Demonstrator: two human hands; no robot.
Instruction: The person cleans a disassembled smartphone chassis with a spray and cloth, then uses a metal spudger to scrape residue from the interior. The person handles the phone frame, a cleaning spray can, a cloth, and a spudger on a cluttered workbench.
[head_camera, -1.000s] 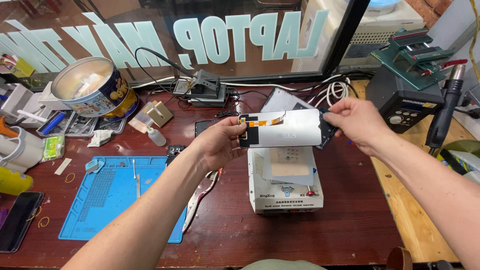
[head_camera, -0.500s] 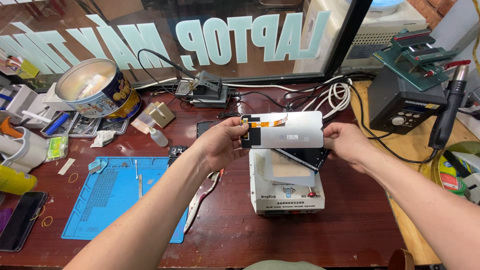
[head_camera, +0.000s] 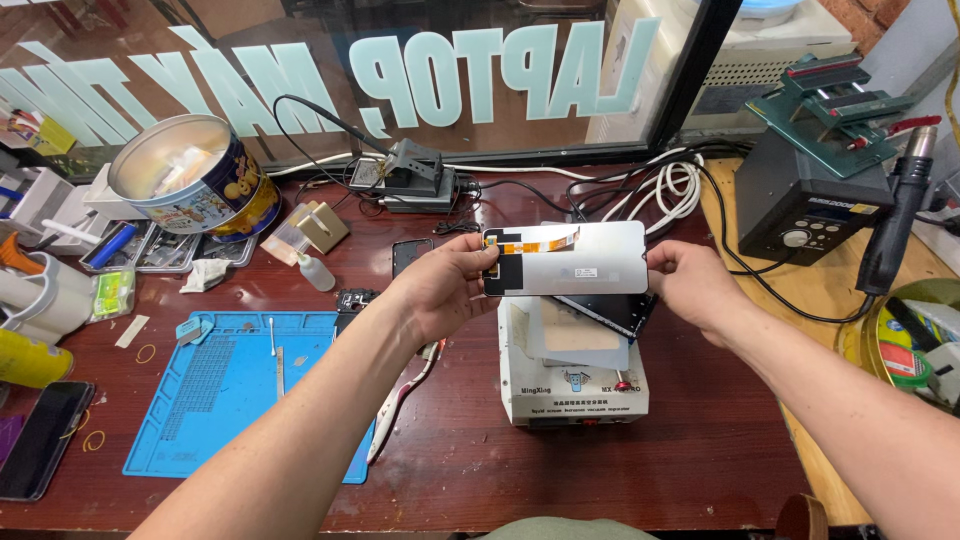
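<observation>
We have a single view, from a camera worn on the head, looking forward and steeply down over both forearms at the tabletop (head_camera: 480, 470). It sits close, the arms entering from the bottom edge. It faces a glass window (head_camera: 300, 80) rising behind the far edge of the tabletop.

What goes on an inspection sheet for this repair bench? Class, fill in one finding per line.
Surface: dark red-brown table, wooden top to the right.
Job's things: silver phone screen panel with orange flex strip, held flat above the white heating plate machine; a dark panel lies tilted under it.
Clutter: blue work mat, round biscuit tin, black phone, small squeeze bottle.
Grip: left hand pinches the panel's left end, right hand its right end.
Cables: white coil, black leads behind.
Surroundings: lettered window, black hot-air station.
</observation>
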